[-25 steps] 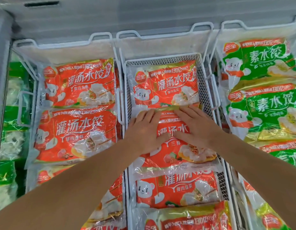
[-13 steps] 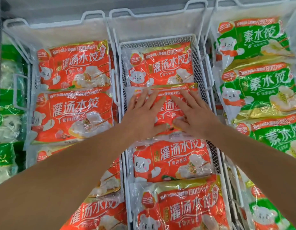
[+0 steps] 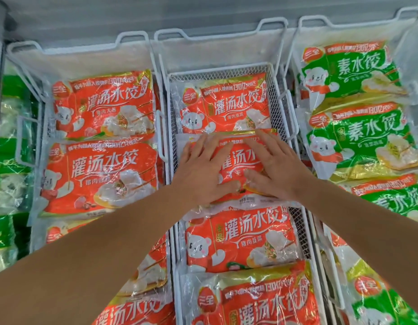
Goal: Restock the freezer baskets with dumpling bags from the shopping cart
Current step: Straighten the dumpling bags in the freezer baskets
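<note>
Left hand (image 3: 201, 170) and right hand (image 3: 277, 168) lie flat, fingers spread, pressing one red dumpling bag (image 3: 238, 160). Mesh basket (image 3: 277, 95) holds it. Green bags (image 3: 358, 137) right of the hands.

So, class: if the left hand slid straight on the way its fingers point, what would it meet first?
The left hand lies flat on an orange bag in the middle basket, fingers pointing away. Straight on, it would probably first meet the far orange bag; their overlap is unclear.

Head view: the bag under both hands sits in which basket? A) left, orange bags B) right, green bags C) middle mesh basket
C: both the left hand and right hand press flat on an orange dumpling bag in the middle mesh basket.
</note>
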